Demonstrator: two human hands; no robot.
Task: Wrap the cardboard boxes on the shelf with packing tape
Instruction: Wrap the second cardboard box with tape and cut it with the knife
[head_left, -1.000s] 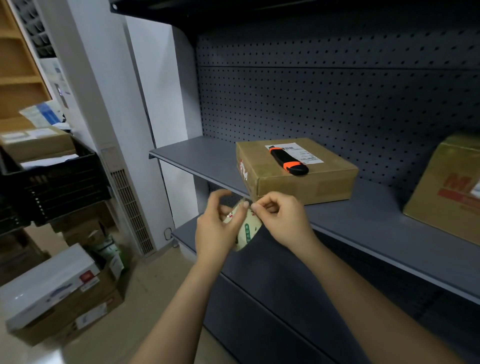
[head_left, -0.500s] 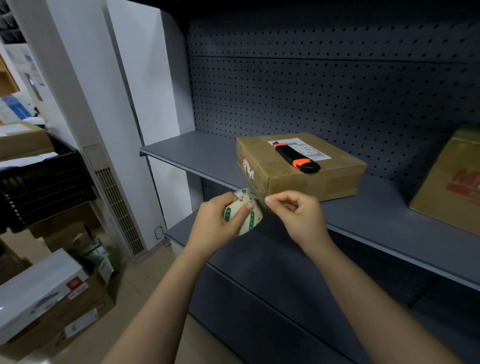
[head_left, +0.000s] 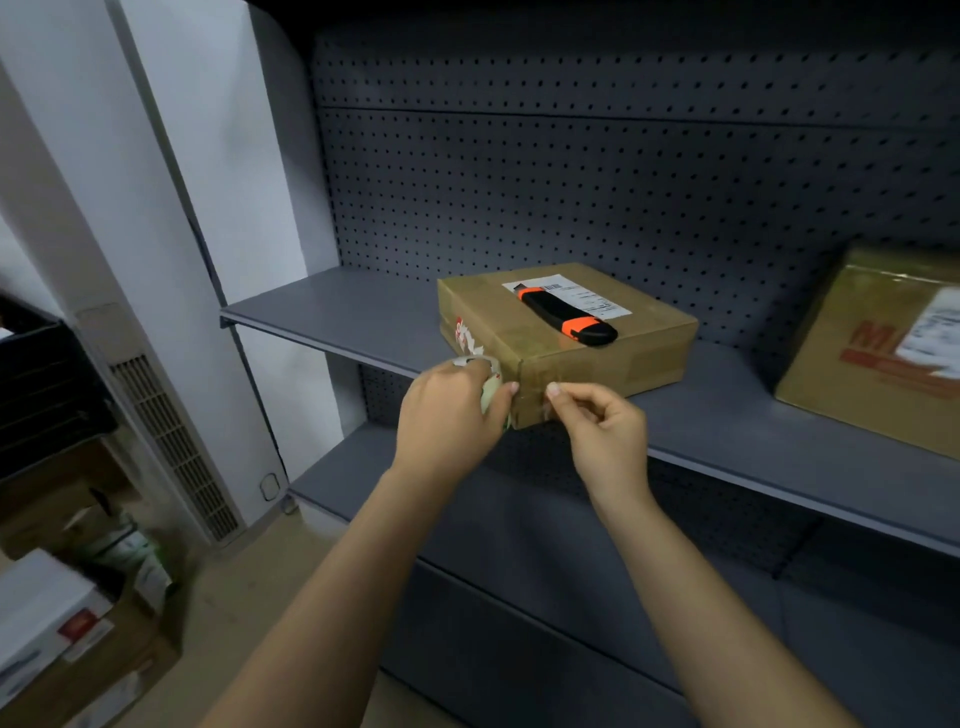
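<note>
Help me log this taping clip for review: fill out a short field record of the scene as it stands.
left hand: grips the tape roll at the box's near corner
right hand: pinches what seems to be the tape end against the box's front face
box: flat on the upper shelf, label on top
utility knife: lying on the box, across the label
second box: further right on the same shelf, untouched
</note>
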